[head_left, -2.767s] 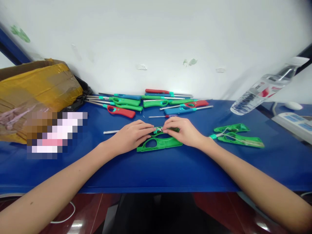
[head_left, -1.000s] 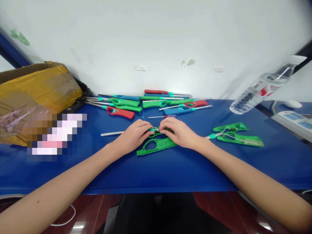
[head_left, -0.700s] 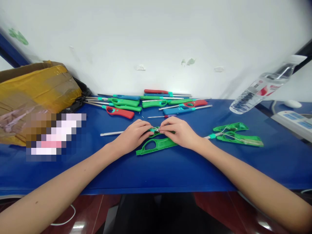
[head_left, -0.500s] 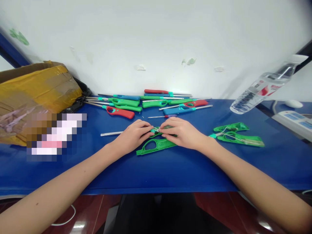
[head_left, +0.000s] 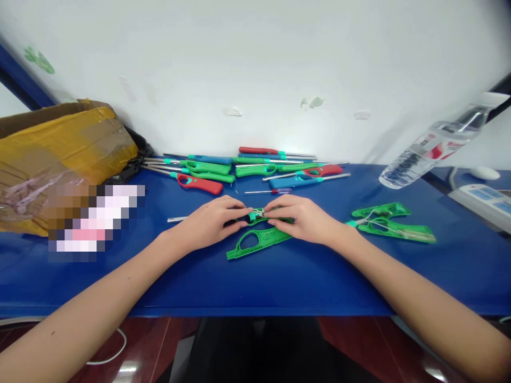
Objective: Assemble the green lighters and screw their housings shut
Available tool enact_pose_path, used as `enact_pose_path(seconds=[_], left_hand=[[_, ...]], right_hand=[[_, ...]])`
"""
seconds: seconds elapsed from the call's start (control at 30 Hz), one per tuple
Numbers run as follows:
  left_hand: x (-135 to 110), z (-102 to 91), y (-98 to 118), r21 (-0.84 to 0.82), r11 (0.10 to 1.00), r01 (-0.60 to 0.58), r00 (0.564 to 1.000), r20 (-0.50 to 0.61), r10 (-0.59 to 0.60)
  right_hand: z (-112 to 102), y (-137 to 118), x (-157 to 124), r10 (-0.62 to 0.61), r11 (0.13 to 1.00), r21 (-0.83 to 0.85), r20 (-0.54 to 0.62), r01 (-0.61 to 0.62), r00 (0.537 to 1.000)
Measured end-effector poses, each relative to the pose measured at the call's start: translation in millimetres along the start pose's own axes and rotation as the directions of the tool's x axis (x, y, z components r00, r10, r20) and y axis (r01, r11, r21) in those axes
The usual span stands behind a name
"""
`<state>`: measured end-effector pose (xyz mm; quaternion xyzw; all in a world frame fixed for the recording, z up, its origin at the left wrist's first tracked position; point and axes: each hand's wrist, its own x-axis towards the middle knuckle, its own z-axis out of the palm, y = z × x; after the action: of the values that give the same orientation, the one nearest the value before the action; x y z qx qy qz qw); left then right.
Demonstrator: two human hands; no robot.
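Observation:
Between my hands lies an opened green stick lighter [head_left: 256, 216], its teal part and thin white wires showing. My left hand [head_left: 211, 221] is closed on the lighter's left end, and a metal tube [head_left: 176, 219] sticks out beyond it. From the right, my right hand [head_left: 299, 217] pinches the lighter beside the wires; its fingers hide the handle's right part. A loose green half shell [head_left: 257, 242] rests just in front, partly under the right hand. Behind the hands is a small screwdriver [head_left: 275, 191].
Several red, green and blue stick lighters [head_left: 199, 184] are piled along the wall. Another opened green lighter [head_left: 393, 226] lies right. A taped cardboard box [head_left: 91, 138] stands left, a water bottle [head_left: 427, 149] and a white device [head_left: 481, 199] right. The blue table's [head_left: 255, 287] front edge is near me.
My left hand has shifted slightly left along the lighter, uncovering more of the teal part and wires. My right hand stays at the wires. The whole view has moved a little.

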<state>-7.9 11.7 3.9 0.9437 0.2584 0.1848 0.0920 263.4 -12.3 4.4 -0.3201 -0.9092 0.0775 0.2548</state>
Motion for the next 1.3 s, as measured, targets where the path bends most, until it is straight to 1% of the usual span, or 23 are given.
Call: enact_pose_path(seconds=[0.2, 0.43, 0.63, 0.8, 1.03, 1.13, 1.3], left_hand=[[0, 1.2, 4, 0.05, 0.998, -0.026, 1.0, -0.002, 0.026], [0, 4.2, -1, -0.06, 0.998, 0.035, 0.999, -0.015, -0.036], [0, -1.3, -3, -0.087, 0.994, 0.064, 0.997, -0.038, -0.067], [-1, -5.5, -6, -0.073, 0.997, 0.034, 0.998, -0.058, -0.038], [0, -4.7, -6, -0.085, 0.996, 0.019, 0.997, -0.07, -0.025], [0, -5.3, -5, -0.082, 0.996, 0.034, 0.997, -0.063, -0.039], [-1, -6.1, -4, -0.078, 0.994, 0.074, 0.995, -0.057, -0.079]], right_hand=[[2, -3, 1, 0.013, 1.0, -0.011, -0.016, -0.013, 1.0], [6, -4, 2, -0.014, 0.999, -0.034, -0.069, 0.012, 0.998], [6, -4, 2, 0.013, 1.0, -0.01, -0.076, -0.013, 0.997], [6, -5, 2, 0.008, 1.0, -0.021, -0.077, -0.009, 0.997], [7, -5, 3, 0.004, 0.999, -0.047, -0.082, -0.008, 0.997], [7, -5, 3, -0.005, 0.999, -0.039, -0.095, 0.001, 0.995], [4, -6, 2, -0.045, 0.997, -0.068, -0.068, 0.04, 0.997]])
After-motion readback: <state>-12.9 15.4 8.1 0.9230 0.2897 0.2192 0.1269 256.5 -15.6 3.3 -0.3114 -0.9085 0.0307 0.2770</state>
